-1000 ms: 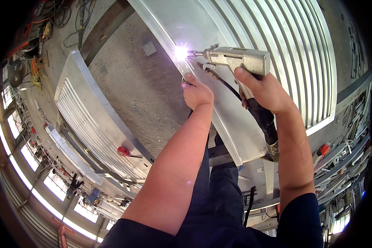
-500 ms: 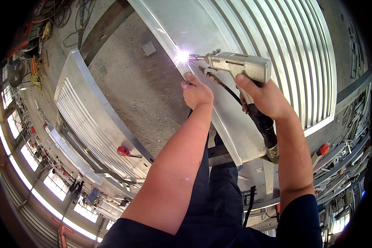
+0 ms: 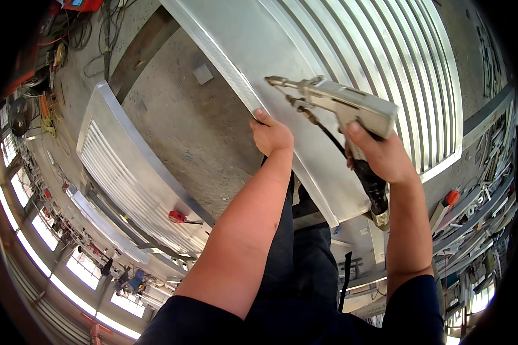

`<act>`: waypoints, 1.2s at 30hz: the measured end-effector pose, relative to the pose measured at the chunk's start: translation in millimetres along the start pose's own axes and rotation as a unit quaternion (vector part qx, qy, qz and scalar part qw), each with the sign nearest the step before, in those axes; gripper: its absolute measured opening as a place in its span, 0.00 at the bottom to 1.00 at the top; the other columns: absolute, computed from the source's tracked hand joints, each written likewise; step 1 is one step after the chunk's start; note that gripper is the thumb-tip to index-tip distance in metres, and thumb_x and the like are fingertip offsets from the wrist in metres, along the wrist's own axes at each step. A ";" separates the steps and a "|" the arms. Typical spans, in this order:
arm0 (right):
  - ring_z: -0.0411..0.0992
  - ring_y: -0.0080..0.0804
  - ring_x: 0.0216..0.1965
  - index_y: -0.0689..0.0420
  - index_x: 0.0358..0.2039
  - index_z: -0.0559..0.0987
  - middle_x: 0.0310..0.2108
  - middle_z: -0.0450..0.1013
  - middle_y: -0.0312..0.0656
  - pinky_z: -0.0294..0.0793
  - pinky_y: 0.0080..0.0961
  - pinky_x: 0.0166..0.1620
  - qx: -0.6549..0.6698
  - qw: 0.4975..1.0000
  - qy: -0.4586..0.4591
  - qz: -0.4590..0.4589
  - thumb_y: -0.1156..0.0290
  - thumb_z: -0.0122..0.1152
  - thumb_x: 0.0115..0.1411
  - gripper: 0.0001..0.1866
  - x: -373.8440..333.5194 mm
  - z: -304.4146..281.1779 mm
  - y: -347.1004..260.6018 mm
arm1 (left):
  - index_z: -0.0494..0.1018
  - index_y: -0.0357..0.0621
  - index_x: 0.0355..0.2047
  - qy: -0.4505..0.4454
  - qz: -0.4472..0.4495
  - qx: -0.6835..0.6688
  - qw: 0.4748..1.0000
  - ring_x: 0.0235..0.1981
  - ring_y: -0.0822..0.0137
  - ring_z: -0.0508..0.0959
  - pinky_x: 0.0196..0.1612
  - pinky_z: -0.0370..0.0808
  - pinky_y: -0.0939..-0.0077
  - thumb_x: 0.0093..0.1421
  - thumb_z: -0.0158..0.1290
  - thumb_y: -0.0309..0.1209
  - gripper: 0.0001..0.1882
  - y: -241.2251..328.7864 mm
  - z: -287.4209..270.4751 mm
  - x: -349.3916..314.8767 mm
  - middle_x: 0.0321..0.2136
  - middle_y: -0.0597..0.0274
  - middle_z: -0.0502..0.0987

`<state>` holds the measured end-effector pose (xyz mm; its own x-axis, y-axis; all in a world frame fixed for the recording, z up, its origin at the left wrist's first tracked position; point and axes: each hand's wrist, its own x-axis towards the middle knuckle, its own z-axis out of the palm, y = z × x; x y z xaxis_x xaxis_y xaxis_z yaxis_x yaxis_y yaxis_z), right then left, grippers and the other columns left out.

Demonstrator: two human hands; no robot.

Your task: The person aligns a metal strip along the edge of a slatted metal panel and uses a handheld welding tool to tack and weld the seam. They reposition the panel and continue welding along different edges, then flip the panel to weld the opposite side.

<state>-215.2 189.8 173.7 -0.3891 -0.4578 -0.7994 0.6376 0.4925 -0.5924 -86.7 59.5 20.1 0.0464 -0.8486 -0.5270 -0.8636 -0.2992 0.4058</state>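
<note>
My right hand (image 3: pixel 381 156) is closed round the grip of a silver welding gun (image 3: pixel 351 104), thumb along its upper side. The gun's nozzle points left, above the flat margin of a slatted metal panel (image 3: pixel 256 43), and no arc glows at its tip. A thin dark hose (image 3: pixel 329 133) and a thick black cable (image 3: pixel 371 187) run down from the gun. My left hand (image 3: pixel 273 137) grips the panel's left edge, thumb on top; its other fingers are mostly hidden under the edge. A bright seam line runs along that edge, ahead of my thumb.
A second slatted panel (image 3: pixel 126 167) lies to the left, with a red-headed tool (image 3: pixel 177 217) on it. A dark beam (image 3: pixel 141 49) crosses at the upper left. Metal offcuts (image 3: pixel 489 184) are piled at the right. Cables (image 3: pixel 106 34) lie on the floor at the far left.
The bright arc has gone out. My right hand has drawn the welding gun right and slightly back, lifting its nozzle off the edge. My left hand stays on the panel edge.
</note>
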 end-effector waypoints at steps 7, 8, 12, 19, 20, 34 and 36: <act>0.72 0.24 0.24 0.61 0.40 0.74 0.25 0.71 0.35 0.74 0.25 0.29 0.072 0.989 0.123 -0.032 0.68 0.62 0.65 0.11 -70.1 -11.7 32.7 | 0.66 0.26 0.51 0.002 -0.016 -0.003 1.000 0.47 0.36 0.77 0.49 0.74 0.47 0.71 0.27 0.55 0.38 -1.1 1.1 -1.4 0.44 0.33 0.77; 0.73 0.24 0.26 0.62 0.40 0.75 0.25 0.72 0.34 0.74 0.25 0.30 0.072 0.987 0.144 -0.021 0.71 0.64 0.63 0.10 -84.3 -8.3 37.8 | 0.66 0.27 0.51 0.012 -0.013 -0.003 1.000 0.46 0.36 0.77 0.48 0.74 0.47 0.71 0.27 0.55 0.37 -5.5 4.1 0.2 0.43 0.34 0.77; 0.72 0.22 0.26 0.62 0.39 0.77 0.24 0.73 0.35 0.72 0.24 0.31 -0.020 0.983 0.183 0.012 0.75 0.67 0.58 0.10 -145.9 2.0 83.5 | 0.67 0.25 0.49 -0.003 -0.008 0.015 1.000 0.47 0.37 0.77 0.48 0.74 0.48 0.72 0.27 0.55 0.37 -4.4 3.2 2.4 0.45 0.32 0.76; 0.76 0.49 0.33 0.59 0.44 0.77 0.31 0.76 0.49 0.76 0.31 0.39 -0.182 0.958 0.222 -0.015 0.70 0.74 0.49 0.21 -245.8 25.6 150.1 | 0.64 0.27 0.54 0.034 0.033 -0.005 0.999 0.44 0.36 0.78 0.46 0.74 0.47 0.71 0.29 0.57 0.38 -17.3 11.1 6.8 0.43 0.33 0.78; 0.77 0.51 0.34 0.59 0.44 0.77 0.31 0.76 0.50 0.76 0.32 0.39 -0.214 0.947 0.237 -0.034 0.70 0.74 0.49 0.22 -257.5 28.6 156.0 | 0.65 0.27 0.53 0.039 0.039 -0.037 0.998 0.44 0.36 0.78 0.45 0.74 0.47 0.71 0.31 0.57 0.38 -31.9 16.9 23.4 0.44 0.32 0.77; 0.71 0.24 0.25 0.61 0.37 0.74 0.24 0.72 0.37 0.73 0.25 0.31 -0.016 0.807 0.586 -0.066 0.70 0.64 0.60 0.10 -449.7 50.1 321.5 | 0.62 0.41 0.64 -0.479 -0.092 -0.336 0.806 0.59 0.50 0.69 0.62 0.65 0.52 0.67 0.49 0.46 0.31 18.1 -79.4 1.0 0.60 0.54 0.69; 0.70 0.24 0.30 0.62 0.37 0.76 0.27 0.72 0.34 0.72 0.26 0.35 0.077 0.754 0.649 -0.068 0.73 0.60 0.64 0.05 -464.1 47.6 332.3 | 0.63 0.40 0.63 -0.461 0.009 -0.295 0.837 0.57 0.51 0.71 0.60 0.67 0.53 0.66 0.52 0.39 0.28 43.5 -110.0 -26.2 0.58 0.55 0.71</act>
<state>208.9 530.8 352.6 -0.7160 0.6636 -0.2166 0.5646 0.3680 -0.7388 -70.2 20.7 133.7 -0.6064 -0.2391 -0.7583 -0.4492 -0.6839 0.5749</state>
